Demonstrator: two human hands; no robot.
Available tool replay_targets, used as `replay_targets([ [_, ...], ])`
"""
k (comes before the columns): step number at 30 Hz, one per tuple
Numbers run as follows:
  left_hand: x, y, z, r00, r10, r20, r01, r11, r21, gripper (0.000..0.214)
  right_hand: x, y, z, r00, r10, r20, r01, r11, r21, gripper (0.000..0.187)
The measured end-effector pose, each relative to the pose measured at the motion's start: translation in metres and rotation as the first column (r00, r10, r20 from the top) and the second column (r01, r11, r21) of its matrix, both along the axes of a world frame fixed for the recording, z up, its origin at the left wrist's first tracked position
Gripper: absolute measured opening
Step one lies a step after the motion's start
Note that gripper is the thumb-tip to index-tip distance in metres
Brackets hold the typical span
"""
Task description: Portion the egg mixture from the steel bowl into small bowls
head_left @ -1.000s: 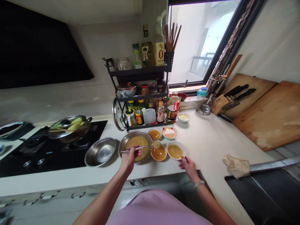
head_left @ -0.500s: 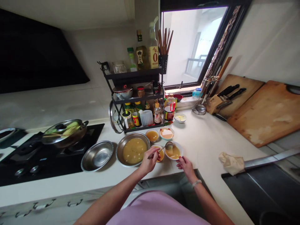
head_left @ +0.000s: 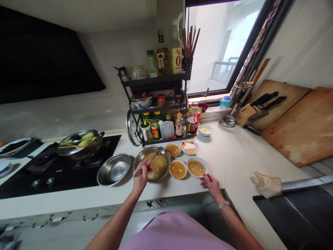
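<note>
My left hand (head_left: pixel 142 174) is closed round the handle of a metal ladle (head_left: pixel 160 151), whose head is over the far right side of a steel basin (head_left: pixel 135 160) of yellowish soup. My right hand (head_left: pixel 212 186) pinches the near right rim of a white bowl (head_left: pixel 207 166) holding the same kind of soup with pale bits. Between basin and white bowl stands another small bowl (head_left: pixel 178 169) of orange-brown liquid. Behind these are a bowl (head_left: pixel 173 150) of brownish liquid and a patterned bowl (head_left: pixel 189 147) with pale orange contents.
An oval steel basin (head_left: pixel 114 170) sits left, beside the hob with a lidded pan (head_left: pixel 79 144). At the back stand a black spice rack (head_left: pixel 156 111) and a small dish (head_left: pixel 205 130). Cutting boards (head_left: pixel 293 121), a knife block (head_left: pixel 246 115), a cloth (head_left: pixel 265 184) and the sink (head_left: pixel 299 215) are right.
My left hand has moved left with the ladle, from over the white bowl to over the soup basin. The right hand stays at the white bowl's rim. The view has shifted slightly.
</note>
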State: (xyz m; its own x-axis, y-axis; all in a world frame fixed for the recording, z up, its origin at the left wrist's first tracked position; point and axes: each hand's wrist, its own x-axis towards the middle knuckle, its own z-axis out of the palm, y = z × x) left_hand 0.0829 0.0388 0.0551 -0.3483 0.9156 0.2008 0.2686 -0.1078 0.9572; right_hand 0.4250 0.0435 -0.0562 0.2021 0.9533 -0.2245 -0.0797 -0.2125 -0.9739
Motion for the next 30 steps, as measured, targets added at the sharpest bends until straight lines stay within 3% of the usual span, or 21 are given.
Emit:
replay_targets([
  [4, -0.045, -0.008, -0.017, 0.984, 0.110, -0.137, -0.117, 0.992, -0.042, 0.045, 0.002, 0.002, -0.005, 1.000, 0.005, 0.009, -0.004, 1.000, -0.009, 0.043],
  [7, -0.056, -0.014, -0.029, 0.976, 0.112, -0.184, -0.126, 0.990, -0.064, 0.043, 0.004, 0.002, -0.010, 1.000, -0.001, 0.010, 0.001, 1.000, -0.009, 0.043],
  [10, -0.051, -0.016, -0.038, 0.991, 0.111, -0.075, -0.120, 0.985, -0.125, 0.039, 0.004, 0.002, -0.011, 1.000, -0.003, 0.010, 0.003, 1.000, -0.006, 0.044],
  [14, -0.040, -0.013, -0.042, 0.956, 0.181, 0.233, -0.135, 0.971, -0.199, 0.030, 0.002, 0.001, -0.009, 1.000, -0.010, 0.019, 0.010, 1.000, -0.008, 0.044],
  [19, -0.037, -0.012, -0.034, 0.855, 0.262, 0.448, -0.195, 0.962, -0.190, 0.019, 0.000, 0.001, -0.004, 0.999, -0.028, 0.021, 0.028, 1.000, -0.005, 0.044],
  [30, -0.032, -0.015, -0.002, 0.787, 0.303, 0.537, -0.218, 0.952, -0.217, 0.016, 0.000, 0.000, -0.004, 1.000, -0.020, 0.015, 0.020, 1.000, 0.006, 0.045],
])
